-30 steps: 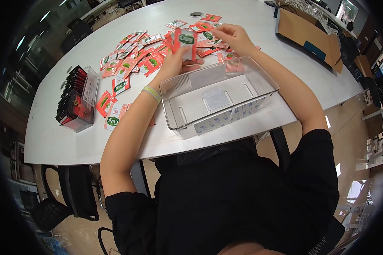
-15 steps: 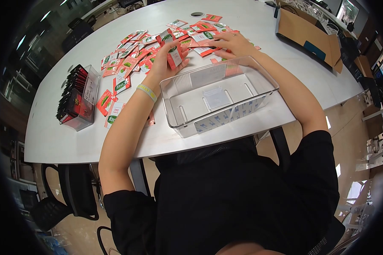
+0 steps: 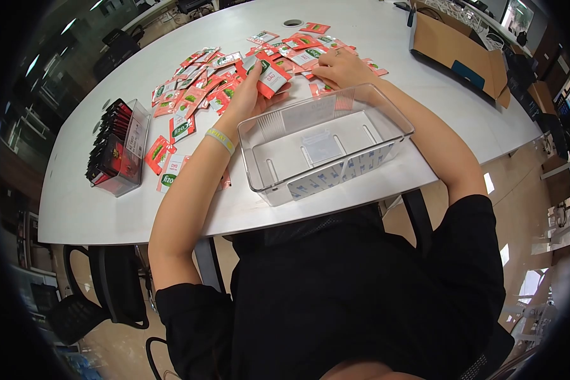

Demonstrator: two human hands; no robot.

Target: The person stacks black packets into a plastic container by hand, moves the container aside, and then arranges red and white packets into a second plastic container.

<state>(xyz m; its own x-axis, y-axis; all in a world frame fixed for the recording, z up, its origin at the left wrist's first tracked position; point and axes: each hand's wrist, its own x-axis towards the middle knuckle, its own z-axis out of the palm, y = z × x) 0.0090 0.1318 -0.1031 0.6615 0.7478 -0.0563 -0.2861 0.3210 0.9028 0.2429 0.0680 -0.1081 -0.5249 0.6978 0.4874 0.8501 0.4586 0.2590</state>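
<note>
My left hand (image 3: 249, 97) is closed round a red-and-white sachet (image 3: 273, 77) with a green label, held tilted above the table. Over the right part of a loose pile of sachets (image 3: 193, 97), my right hand (image 3: 341, 68) bends its fingers down in a pinch. Its fingertips are at the sachets, but what lies between them is hidden. In front of me stands a clear plastic bin (image 3: 266, 158) with nothing in it, between my two forearms.
To the left, a second clear bin (image 3: 133, 142) holds a row of black-and-red sachets (image 3: 111, 145). A few red sachets (image 3: 171, 171) lie beside my left forearm. At the right edge of the white table (image 3: 234, 218) is an open cardboard box (image 3: 453, 54). Chairs (image 3: 117, 285) stand below.
The sachet in my left hand has turned and shifted slightly right. My right hand has gone from outstretched fingers to a bent, pinching shape. Both bins stay in place.
</note>
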